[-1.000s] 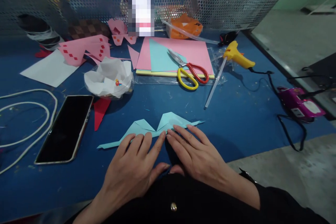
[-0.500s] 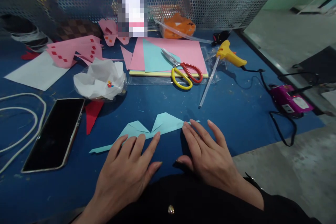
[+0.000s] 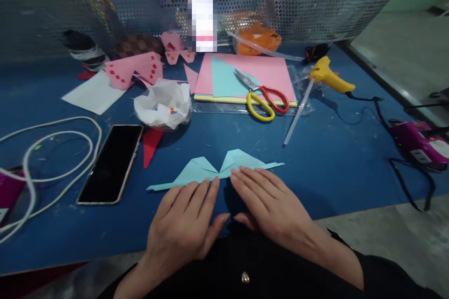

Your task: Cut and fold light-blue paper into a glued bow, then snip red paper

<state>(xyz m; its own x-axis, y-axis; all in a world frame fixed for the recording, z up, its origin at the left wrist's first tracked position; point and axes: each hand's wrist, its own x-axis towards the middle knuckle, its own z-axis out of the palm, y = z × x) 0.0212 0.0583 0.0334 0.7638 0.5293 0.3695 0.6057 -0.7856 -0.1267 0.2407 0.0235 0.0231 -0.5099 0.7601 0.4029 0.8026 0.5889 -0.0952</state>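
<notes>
Both the left hand (image 3: pixel 184 222) and right hand (image 3: pixel 275 201) rest flat, close-set fingers, pinching nothing, along the near edge of the folded blue paper (image 3: pixel 229 164). Its long axis runs left to right.

We seem to be in a craft workshop, with scissors (image 3: pixel 258 88), coloured paper (image 3: pixel 204 79) and a glue gun (image 3: pixel 329 78) toward the tabletop's (image 3: pixel 333 149) far edge.

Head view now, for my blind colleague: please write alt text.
A bare left hand and right hand rest along the near edge of a folded light-blue paper shape on a blue table. Beyond lie pink paper sheets, red-and-yellow-handled metal scissors and a yellow glue gun.
</notes>
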